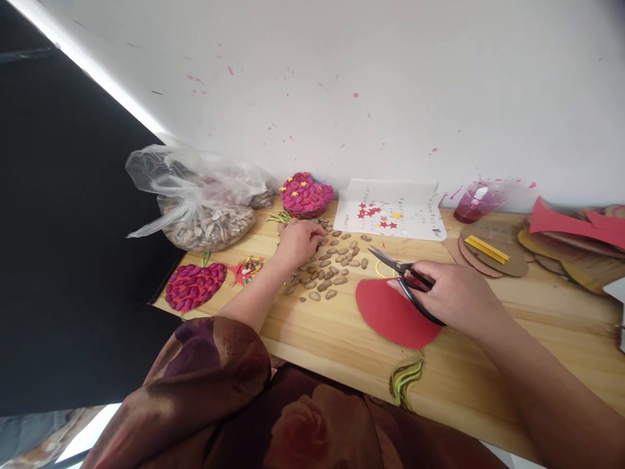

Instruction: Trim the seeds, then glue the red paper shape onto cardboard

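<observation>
My right hand (452,296) grips a pair of black-handled scissors (390,260), with the blades a little apart and pointing up and left. Just under the scissors lies a red rounded paper piece (398,316), with a yellow cord loop at its top and a green-yellow tassel (407,381) at its bottom. My left hand (300,241) is at the far side of scattered peanuts (329,273), its fingers bent together. Whatever its fingertips hold, if anything, is hidden. Behind it sits a round piece covered in magenta peanuts (305,195) with small yellow stars.
A knotted clear plastic bag of shells (209,225) stands at the back left, near a magenta hanging piece (195,286). Red paper stars lie on a white sheet (351,225). To the right are a cup of dark pink liquid (471,208) and cardboard discs (512,251). A wall closes the back.
</observation>
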Action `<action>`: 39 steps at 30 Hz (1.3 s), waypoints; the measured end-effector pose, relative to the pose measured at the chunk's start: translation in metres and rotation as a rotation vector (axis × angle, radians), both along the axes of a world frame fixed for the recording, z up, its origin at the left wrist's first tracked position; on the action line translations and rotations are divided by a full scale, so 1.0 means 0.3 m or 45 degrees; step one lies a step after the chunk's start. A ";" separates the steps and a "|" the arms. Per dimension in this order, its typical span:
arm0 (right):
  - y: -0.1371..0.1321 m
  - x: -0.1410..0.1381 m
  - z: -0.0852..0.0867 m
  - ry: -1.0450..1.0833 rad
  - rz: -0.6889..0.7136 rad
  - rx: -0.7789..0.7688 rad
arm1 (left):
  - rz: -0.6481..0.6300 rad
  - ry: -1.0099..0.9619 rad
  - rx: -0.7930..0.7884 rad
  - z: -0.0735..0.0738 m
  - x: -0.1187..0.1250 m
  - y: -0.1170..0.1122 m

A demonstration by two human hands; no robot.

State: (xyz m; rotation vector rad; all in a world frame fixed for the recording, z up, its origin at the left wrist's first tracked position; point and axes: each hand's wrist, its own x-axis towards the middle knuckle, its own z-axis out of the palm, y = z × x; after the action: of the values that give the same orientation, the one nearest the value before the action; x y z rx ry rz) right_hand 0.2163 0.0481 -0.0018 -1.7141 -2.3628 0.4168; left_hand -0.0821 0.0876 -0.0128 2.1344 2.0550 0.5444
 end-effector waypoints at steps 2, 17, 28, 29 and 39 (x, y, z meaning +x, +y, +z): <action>0.001 0.001 -0.001 0.000 0.000 0.000 | -0.027 -0.005 -0.009 -0.006 0.000 0.003; -0.001 -0.004 0.003 -0.016 -0.002 0.004 | -0.017 -0.001 0.026 0.015 -0.037 -0.026; 0.000 -0.008 0.004 -0.019 0.011 0.008 | -0.044 0.144 0.008 0.009 0.021 -0.002; -0.001 -0.008 0.005 -0.024 0.005 0.001 | -0.044 0.176 -0.004 0.009 0.031 0.005; -0.010 -0.008 0.009 0.157 0.013 -0.003 | -0.102 0.234 -0.024 0.023 0.032 0.018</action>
State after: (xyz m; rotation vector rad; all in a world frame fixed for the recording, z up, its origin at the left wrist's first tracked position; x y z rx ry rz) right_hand 0.2139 0.0451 0.0010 -1.6289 -2.2859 0.5114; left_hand -0.0726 0.0929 -0.0059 2.3228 2.0430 0.3284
